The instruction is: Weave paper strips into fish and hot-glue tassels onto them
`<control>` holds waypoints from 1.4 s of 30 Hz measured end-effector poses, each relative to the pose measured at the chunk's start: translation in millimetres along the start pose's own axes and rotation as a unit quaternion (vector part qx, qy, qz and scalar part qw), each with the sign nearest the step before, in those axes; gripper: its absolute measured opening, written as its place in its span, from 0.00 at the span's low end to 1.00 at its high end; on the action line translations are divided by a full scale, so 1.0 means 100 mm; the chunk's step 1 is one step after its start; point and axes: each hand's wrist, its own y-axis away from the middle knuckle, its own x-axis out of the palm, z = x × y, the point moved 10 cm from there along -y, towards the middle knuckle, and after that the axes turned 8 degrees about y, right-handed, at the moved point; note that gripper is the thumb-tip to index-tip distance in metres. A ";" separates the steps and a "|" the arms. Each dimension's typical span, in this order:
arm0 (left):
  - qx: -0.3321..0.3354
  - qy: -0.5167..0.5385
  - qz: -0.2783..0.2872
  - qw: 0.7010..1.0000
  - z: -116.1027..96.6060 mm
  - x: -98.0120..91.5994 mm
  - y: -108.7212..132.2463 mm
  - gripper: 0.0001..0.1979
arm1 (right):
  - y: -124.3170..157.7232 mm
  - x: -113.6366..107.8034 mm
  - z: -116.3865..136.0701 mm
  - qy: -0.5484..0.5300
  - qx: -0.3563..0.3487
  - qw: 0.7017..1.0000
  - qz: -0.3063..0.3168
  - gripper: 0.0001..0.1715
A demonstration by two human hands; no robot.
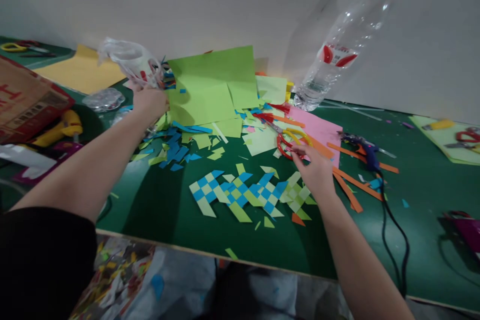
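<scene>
from here, the biggest thing is the green tabletop (210, 235), which runs beneath both hands. beyond the right hand (317, 170) is a tall clear bottle (341, 35). beyond the gap between the hands, to the right of the left hand (148, 102), big green sheets (210, 85) lie overlapped, and a pink sheet (322, 127) lies just past the right hand. nearer the body than either hand, a row of woven paper pieces (236, 192) stretches sideways, its right end just beside the right wrist.

the left hand is up against a plastic bag (140, 67) with something white inside; its fingers are hidden from me, so i can't tell how far it's open or whether it has hold of the bag.

smaller, and what matters most, are the scissors (280, 131). they lie just ahead and to the left of the right hand, clearly the nearer one; the left is well apart. their long axis slants, handles toward the right hand, blades away and leftward. the right hand's fingertips (296, 148) are drawn close together at the red handle loop, though i can't tell whether they grip it or only touch it.

smallest, blue scraps (175, 151) are scattered just nearer the body than the left hand.
</scene>
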 end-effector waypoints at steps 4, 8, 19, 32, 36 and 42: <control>-0.077 0.015 -0.030 0.996 0.14 -0.09 -0.06 0.10 | -0.01 -0.02 0.02 0.011 -0.007 1.000 -0.010 0.08; -0.129 0.164 -0.074 0.975 0.18 -0.19 -0.07 0.09 | 0.00 -0.01 0.00 0.013 -0.002 1.000 -0.007 0.09; -0.176 0.520 -0.040 0.835 -0.02 0.18 0.02 0.10 | 0.00 0.02 -0.02 0.009 0.002 1.000 0.006 0.08; -0.219 0.505 0.108 0.828 -0.22 0.40 0.12 0.11 | -0.01 0.02 -0.02 0.002 0.017 1.000 0.016 0.10; -0.221 0.472 0.102 0.847 -0.27 0.38 0.16 0.13 | 0.00 0.02 -0.04 0.006 0.022 1.000 0.015 0.10; -0.177 0.440 0.061 0.878 -0.36 0.30 0.16 0.12 | -0.01 0.00 0.00 0.005 0.004 1.000 0.006 0.09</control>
